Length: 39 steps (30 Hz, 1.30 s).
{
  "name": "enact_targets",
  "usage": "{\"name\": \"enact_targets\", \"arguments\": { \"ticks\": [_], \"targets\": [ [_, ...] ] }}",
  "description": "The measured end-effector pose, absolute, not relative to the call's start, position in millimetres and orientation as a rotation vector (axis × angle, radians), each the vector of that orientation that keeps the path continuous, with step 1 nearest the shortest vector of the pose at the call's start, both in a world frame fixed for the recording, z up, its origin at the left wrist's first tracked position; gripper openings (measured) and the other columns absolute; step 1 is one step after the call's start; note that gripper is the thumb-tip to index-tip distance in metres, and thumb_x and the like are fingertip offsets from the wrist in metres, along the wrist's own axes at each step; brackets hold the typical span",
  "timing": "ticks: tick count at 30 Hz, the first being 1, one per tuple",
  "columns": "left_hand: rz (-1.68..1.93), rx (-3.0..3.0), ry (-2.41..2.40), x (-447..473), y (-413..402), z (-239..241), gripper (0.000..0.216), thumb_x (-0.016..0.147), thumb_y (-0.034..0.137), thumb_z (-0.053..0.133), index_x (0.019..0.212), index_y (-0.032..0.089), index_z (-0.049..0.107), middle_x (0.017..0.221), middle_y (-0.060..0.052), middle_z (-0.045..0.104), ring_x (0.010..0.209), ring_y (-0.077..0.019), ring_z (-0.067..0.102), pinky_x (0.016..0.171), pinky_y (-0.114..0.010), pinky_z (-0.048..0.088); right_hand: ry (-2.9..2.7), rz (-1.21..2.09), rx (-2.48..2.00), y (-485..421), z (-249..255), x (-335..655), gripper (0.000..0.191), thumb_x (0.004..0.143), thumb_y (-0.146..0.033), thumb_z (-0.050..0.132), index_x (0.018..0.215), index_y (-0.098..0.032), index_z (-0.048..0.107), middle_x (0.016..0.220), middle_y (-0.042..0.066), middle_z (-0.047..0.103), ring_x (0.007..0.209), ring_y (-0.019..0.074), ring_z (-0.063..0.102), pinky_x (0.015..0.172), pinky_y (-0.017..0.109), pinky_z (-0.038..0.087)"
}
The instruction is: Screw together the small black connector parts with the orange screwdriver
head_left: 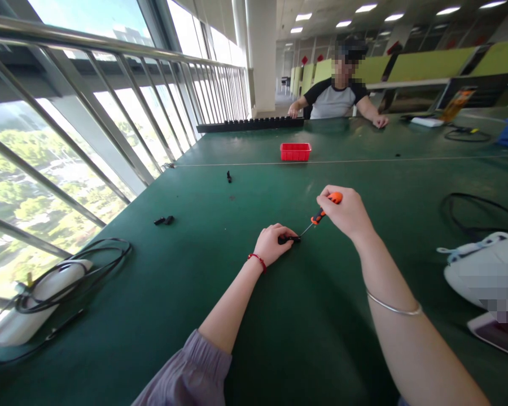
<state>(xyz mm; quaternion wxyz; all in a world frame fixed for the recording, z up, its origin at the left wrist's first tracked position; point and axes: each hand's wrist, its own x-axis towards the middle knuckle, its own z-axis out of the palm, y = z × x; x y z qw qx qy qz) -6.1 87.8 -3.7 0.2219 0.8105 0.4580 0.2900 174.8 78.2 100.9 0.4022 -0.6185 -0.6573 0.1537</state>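
Observation:
My left hand (274, 243) rests on the green table, its fingers closed round a small black part (288, 239) that lies on the surface. My right hand (346, 211) grips an orange and black screwdriver (320, 215) by its handle. The shaft slants down to the left, and its tip meets or nearly meets the right end of the black part. Exactly what the tip touches is too small to make out. Farther left lie more small black pieces (164, 220), and another black piece (229, 177) stands beyond them.
A red plastic bin (295, 151) sits ahead. Behind it are a long black rack (254, 124) and a seated person (337, 101). Coiled black cables lie over a white power strip (42, 304) at left. A pale bag-like object (486, 270) stands at right.

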Motion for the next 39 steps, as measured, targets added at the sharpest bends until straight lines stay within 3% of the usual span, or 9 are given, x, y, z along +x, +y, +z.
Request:
{"name": "enact_targets", "arguments": {
  "ticks": [16,20,22,27,33,35,37,39],
  "targets": [
    [0.795,2.244,1.271,-6,88,-3,0.019,0.075,0.021,0.059,0.090,0.022,0.072,0.085,-0.001,0.065,0.079,-0.0151,0.057,0.078,-0.028,0.046,-1.686,0.367,-1.572,79,99,175,0.019,0.071,-0.031,0.050,0.056,-0.020,0.049,0.054,-0.001,0.048,0.057,0.0140,0.045,0.058,0.028,0.033],
    [0.787,2.246,1.276,-6,87,-2,0.019,0.076,0.021,0.060,0.090,0.022,0.072,0.085,-0.001,0.064,0.079,-0.0150,0.057,0.078,-0.028,0.046,-1.722,0.370,-1.530,79,99,177,0.013,0.069,-0.033,0.057,0.067,-0.021,0.052,0.062,-0.001,0.054,0.060,0.0140,0.049,0.059,0.027,0.035],
    [0.781,2.241,1.283,-6,87,-2,0.019,0.075,0.021,0.060,0.091,0.022,0.072,0.085,-0.001,0.064,0.079,-0.0150,0.057,0.078,-0.028,0.046,-1.766,0.402,-1.506,78,101,178,0.019,0.073,-0.041,0.056,0.072,-0.021,0.055,0.064,-0.001,0.056,0.059,0.0140,0.049,0.057,0.026,0.034],
    [0.783,2.234,1.277,-6,88,-3,0.019,0.075,0.021,0.060,0.090,0.022,0.072,0.085,-0.001,0.065,0.079,-0.0147,0.057,0.078,-0.028,0.046,-1.800,0.367,-1.595,74,107,179,0.055,0.085,-0.059,0.032,0.069,-0.020,0.067,0.057,0.003,0.057,0.057,0.0163,0.051,0.053,0.028,0.029],
    [0.790,2.241,1.267,-6,88,-4,0.018,0.076,0.022,0.060,0.090,0.022,0.072,0.086,-0.001,0.065,0.079,-0.0146,0.057,0.078,-0.028,0.046,-1.883,0.327,-1.561,67,115,180,0.022,0.076,-0.036,0.052,0.089,-0.023,0.063,0.067,-0.001,0.062,0.058,0.0145,0.051,0.056,0.026,0.033],
    [0.789,2.242,1.265,-7,88,-3,0.018,0.076,0.022,0.060,0.090,0.022,0.072,0.085,-0.001,0.065,0.079,-0.0147,0.057,0.078,-0.028,0.046,-1.884,0.370,-1.632,66,117,180,0.027,0.080,-0.043,0.047,0.089,-0.024,0.064,0.069,0.000,0.063,0.059,0.0156,0.052,0.056,0.026,0.033],
    [0.785,2.243,1.265,-7,88,-3,0.018,0.077,0.022,0.060,0.091,0.023,0.072,0.086,-0.001,0.065,0.079,-0.0147,0.057,0.079,-0.028,0.046,-1.870,0.399,-1.695,65,118,180,0.044,0.086,-0.053,0.034,0.081,-0.024,0.067,0.070,0.002,0.064,0.063,0.0174,0.054,0.056,0.027,0.033],
    [0.782,2.241,1.268,-7,88,-3,0.018,0.077,0.022,0.060,0.091,0.023,0.072,0.087,-0.001,0.065,0.080,-0.0147,0.058,0.080,-0.029,0.046,-1.873,0.382,-1.698,64,119,180,0.050,0.088,-0.053,0.029,0.078,-0.023,0.068,0.070,0.003,0.065,0.064,0.0176,0.055,0.056,0.028,0.032]
  ]
}}
